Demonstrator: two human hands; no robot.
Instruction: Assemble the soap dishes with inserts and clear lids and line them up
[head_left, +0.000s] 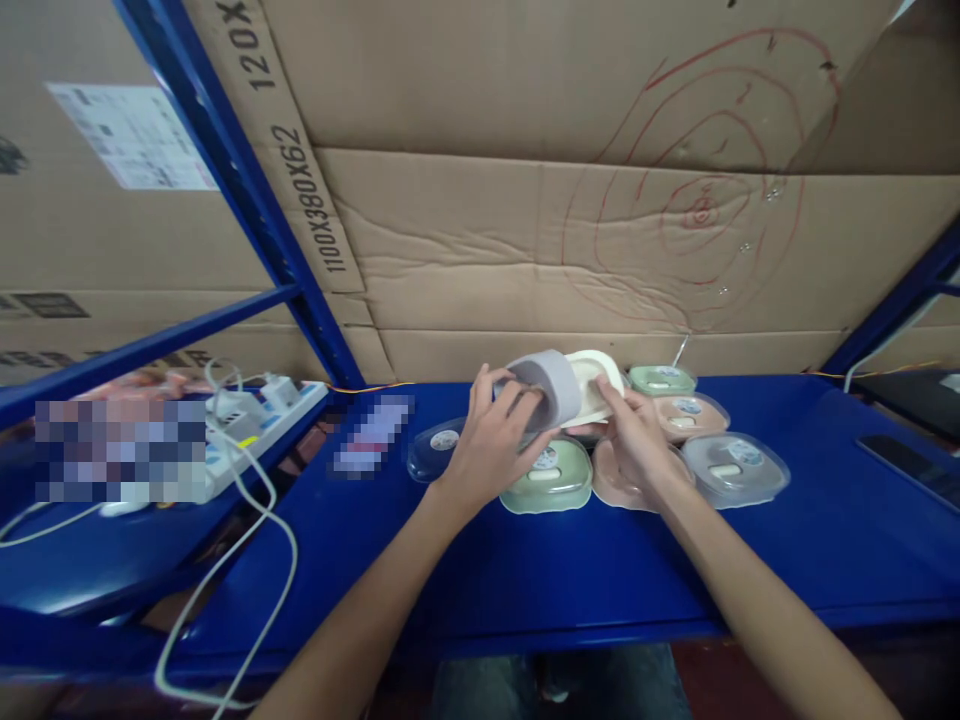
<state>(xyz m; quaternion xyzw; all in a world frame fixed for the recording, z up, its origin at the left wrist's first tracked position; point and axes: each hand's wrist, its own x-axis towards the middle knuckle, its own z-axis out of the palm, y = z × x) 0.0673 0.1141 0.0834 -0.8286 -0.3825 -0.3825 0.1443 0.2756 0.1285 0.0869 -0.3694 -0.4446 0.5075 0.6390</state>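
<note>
My left hand (487, 435) grips a grey plastic bowl (564, 385), tipped on its side, with fingers reaching into its opening. In my right hand (637, 430), thumb on top, is a cream plastic bowl (596, 362) with a rounded rim; it meets or overlaps the grey one's right edge. Both are held just above a group of lidded food containers. Below my hands are a green container (551, 490) and a pink container (611, 485), the latter partly hidden by my right hand. A dark blue container (429, 458) sits behind my left wrist.
Right of my hands stand a grey container (739, 472), another pink one (694, 415) and another green one (660, 380). On the blue table (525, 580) lie a phone (911, 470) and a blurred item (371, 435). A power strip (300, 410) with white cables (292, 550) is leftward; cardboard (487, 230) stands behind.
</note>
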